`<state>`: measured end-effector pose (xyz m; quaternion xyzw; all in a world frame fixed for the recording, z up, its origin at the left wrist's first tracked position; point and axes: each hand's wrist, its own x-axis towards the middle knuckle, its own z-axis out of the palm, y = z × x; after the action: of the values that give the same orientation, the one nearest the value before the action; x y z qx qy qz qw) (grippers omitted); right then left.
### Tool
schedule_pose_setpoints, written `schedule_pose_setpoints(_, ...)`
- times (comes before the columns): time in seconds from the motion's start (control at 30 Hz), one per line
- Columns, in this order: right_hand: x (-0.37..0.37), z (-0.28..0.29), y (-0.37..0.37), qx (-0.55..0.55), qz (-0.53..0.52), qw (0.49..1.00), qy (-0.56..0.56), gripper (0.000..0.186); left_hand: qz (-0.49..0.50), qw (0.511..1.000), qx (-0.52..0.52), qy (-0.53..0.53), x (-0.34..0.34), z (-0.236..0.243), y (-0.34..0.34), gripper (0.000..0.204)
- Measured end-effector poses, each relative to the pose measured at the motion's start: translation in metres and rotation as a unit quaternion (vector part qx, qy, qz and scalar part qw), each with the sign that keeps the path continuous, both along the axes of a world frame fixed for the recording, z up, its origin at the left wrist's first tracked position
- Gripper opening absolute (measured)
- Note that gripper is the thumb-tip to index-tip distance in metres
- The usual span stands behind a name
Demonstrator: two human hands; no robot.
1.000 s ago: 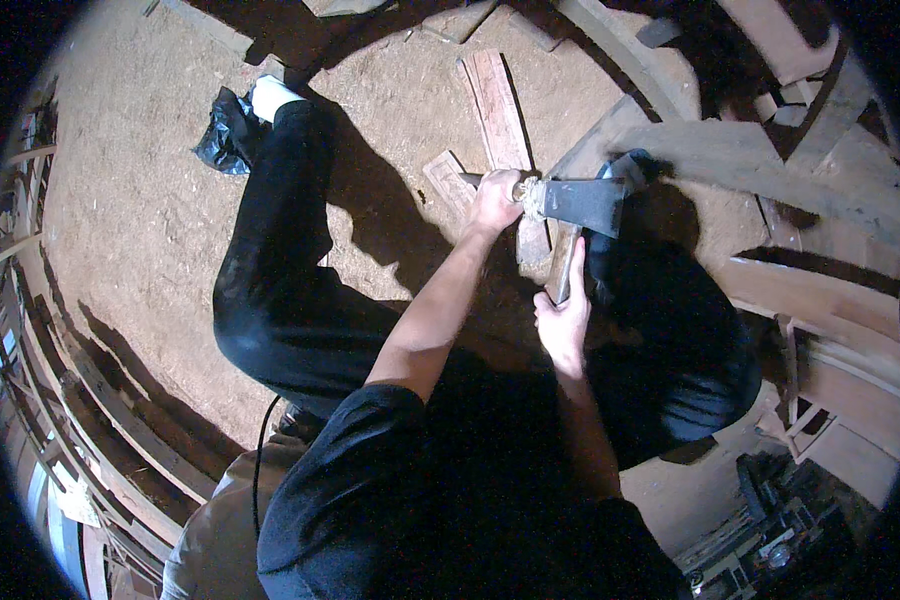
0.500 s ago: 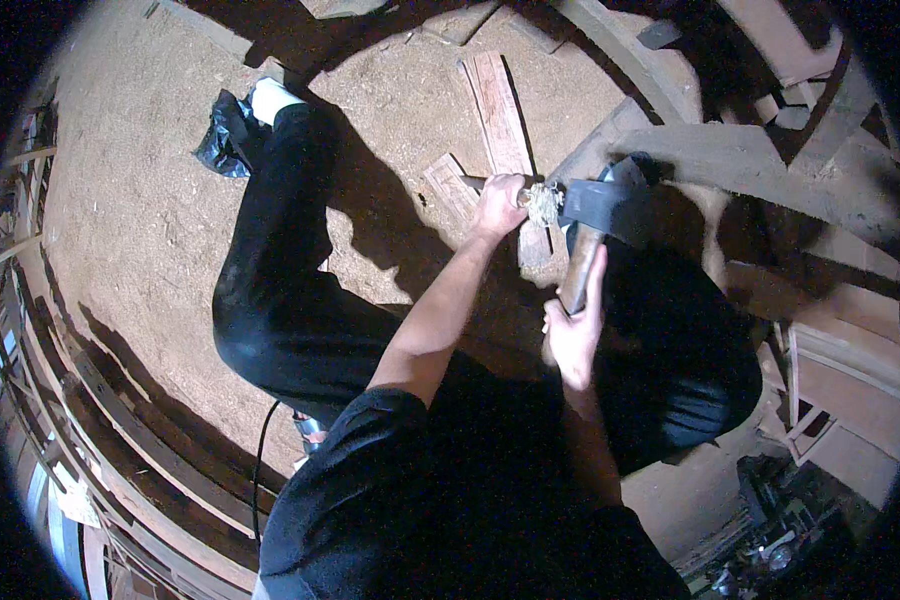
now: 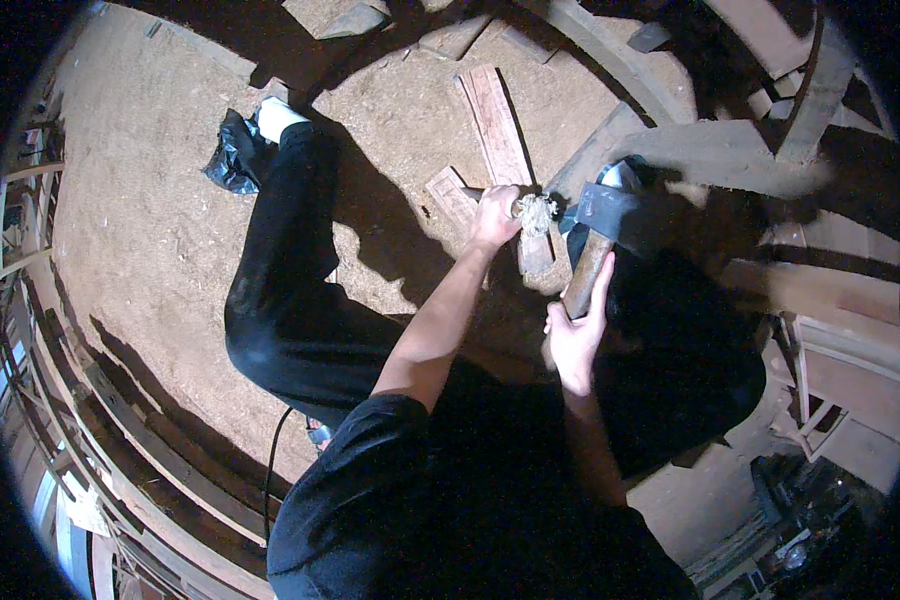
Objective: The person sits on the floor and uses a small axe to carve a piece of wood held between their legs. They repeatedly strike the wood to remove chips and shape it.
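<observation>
My left hand (image 3: 494,216) is closed around a short rod with a pale, shaggy, frayed end (image 3: 538,214) on its right and a dark narrow tip on its left. In my right hand (image 3: 576,340) is a hatchet (image 3: 590,275), gripped by its wooden handle. Its grey metal head (image 3: 606,210) is up, just right of the frayed end, with a small gap between them. Beneath the rod, a narrow block of wood (image 3: 536,254) lies on the ground. A longer reddish board (image 3: 494,125) stretches away beyond my left hand, with a shorter board piece (image 3: 452,196) beside it.
My bent left leg (image 3: 280,250) stretches across the sawdust-covered ground (image 3: 150,200), a black plastic bag (image 3: 234,155) by its foot. Heavy curved timbers (image 3: 710,150) lie at the far right. Long beams (image 3: 160,440) run along the left; wooden frames (image 3: 850,370) stand at right.
The hatchet head has shifted slightly right, and the gap to the frayed end has widened. The rod has dipped a little toward me. Both grips stay the same; the view has shifted slightly.
</observation>
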<state>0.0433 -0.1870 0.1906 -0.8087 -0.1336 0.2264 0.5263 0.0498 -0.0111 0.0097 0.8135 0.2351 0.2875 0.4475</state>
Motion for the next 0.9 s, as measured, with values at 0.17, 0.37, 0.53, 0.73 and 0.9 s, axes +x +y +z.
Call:
schedule_pose_setpoints(0.17, 0.003, -0.031, -0.002, -0.069, 0.129, 0.980, -0.137, 0.098, -0.001, 0.999, -0.029, 0.024, 0.001, 0.009, 0.000, 0.024)
schedule_pose_setpoints(0.37, 0.002, -0.013, -0.006, -0.021, 0.043, 0.999, -0.017, 0.097, 0.019, 1.000, 0.010, 0.021, -0.002, -0.002, 0.000, 0.017)
schedule_pose_setpoints(0.53, -0.004, -0.030, 0.001, -0.050, 0.128, 0.988, -0.069, 0.092, 0.003, 1.000, -0.009, -0.003, 0.002, -0.005, 0.003, 0.017)
schedule_pose_setpoints(0.73, 0.003, -0.013, -0.005, -0.053, 0.084, 0.993, -0.071, 0.094, 0.012, 1.000, 0.025, 0.004, -0.001, 0.005, 0.002, 0.022)
schedule_pose_setpoints(0.9, -0.001, -0.031, -0.007, -0.074, 0.109, 0.979, -0.154, 0.097, 0.016, 0.999, 0.023, 0.030, -0.003, 0.015, -0.001, 0.023)
